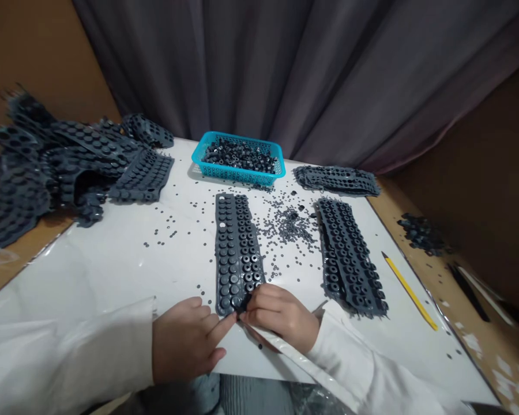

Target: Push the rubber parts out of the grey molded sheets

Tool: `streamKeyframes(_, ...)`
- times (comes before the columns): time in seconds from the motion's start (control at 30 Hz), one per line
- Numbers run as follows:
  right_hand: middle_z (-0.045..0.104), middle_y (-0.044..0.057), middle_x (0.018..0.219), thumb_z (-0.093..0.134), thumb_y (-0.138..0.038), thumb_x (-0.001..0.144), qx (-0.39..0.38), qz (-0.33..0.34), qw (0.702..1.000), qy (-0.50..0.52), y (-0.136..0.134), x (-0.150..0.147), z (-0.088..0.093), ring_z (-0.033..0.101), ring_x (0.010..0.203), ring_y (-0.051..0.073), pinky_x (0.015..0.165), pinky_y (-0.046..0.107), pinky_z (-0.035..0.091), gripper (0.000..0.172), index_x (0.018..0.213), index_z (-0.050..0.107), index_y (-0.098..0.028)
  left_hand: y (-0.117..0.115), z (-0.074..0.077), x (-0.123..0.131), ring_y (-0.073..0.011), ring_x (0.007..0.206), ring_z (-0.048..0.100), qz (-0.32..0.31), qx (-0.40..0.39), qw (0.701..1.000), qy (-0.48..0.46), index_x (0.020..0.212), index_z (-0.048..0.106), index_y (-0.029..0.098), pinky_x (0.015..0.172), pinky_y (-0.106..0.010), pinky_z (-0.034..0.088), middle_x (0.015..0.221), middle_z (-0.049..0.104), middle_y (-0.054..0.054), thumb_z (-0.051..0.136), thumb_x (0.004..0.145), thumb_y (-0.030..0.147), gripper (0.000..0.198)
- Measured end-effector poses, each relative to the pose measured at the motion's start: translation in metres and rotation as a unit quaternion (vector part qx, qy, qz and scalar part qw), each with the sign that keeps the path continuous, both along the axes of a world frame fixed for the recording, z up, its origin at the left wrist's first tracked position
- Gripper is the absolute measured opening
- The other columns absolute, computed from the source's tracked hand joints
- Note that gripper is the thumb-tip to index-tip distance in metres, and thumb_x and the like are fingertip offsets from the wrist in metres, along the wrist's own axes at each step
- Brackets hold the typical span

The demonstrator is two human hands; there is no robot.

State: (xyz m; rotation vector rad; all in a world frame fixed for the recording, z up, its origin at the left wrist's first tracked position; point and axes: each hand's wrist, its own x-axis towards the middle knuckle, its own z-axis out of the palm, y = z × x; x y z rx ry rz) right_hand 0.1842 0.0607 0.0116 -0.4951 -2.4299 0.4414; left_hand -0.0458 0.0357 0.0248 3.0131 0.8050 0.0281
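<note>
A dark grey rubber strip [236, 248] studded with rows of round rings lies lengthwise in the middle of the white sheet [112, 265]. My left hand [185, 340] rests at its near end, index finger stretched out and touching the strip's corner. My right hand [279, 314] is curled in a pinch at the same near end, fingertips on a small dark ring, with a thin stick-like tool under the palm. A blue basket [237, 167] of loose black rings stands beyond the strip.
A second ring strip [350, 256] lies to the right, a stack of strips [335, 180] behind it. A big heap of strips [60, 167] fills the left. Small round punch-outs [289, 225] are scattered between. A yellow pencil [409, 291] lies at the right edge.
</note>
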Motion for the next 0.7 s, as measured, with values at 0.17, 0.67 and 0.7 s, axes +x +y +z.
streamKeyframes(0.17,0.069,0.01,0.101,0.058,-0.017,0.088,0.07,-0.039,0.997,-0.02,0.001,-0.002,0.006,0.059,0.099,0.019,0.084,0.034,0.052,0.006,0.086,0.063,-0.014,0.003,-0.004,0.001,-0.0214,0.069,0.062,0.01,-0.043,0.999,0.019,0.125,0.048,0.014,0.068,-0.038,0.045,0.078,0.066,-0.003,0.055,0.082,0.031,0.047)
streamKeyframes(0.67,0.066,0.016,0.115,0.057,-0.007,0.086,0.069,-0.099,0.993,0.003,0.007,-0.002,0.005,0.054,0.119,0.023,0.091,0.041,0.053,0.011,0.094,0.057,-0.015,0.005,-0.007,-0.001,-0.0224,0.058,0.061,-0.025,-0.065,0.998,-0.004,0.127,0.048,0.01,0.061,-0.037,0.045,0.068,0.066,-0.005,0.054,0.08,0.028,0.051)
streamKeyframes(0.7,0.066,0.016,0.115,0.057,-0.01,0.087,0.032,-0.106,0.994,0.026,0.008,-0.001,0.004,0.054,0.12,0.022,0.091,0.041,0.052,0.011,0.095,0.057,-0.016,0.006,-0.007,-0.002,-0.0222,0.059,0.061,-0.029,-0.071,0.997,-0.012,0.127,0.047,0.009,0.061,-0.037,0.044,0.069,0.067,-0.005,0.054,0.08,0.027,0.051)
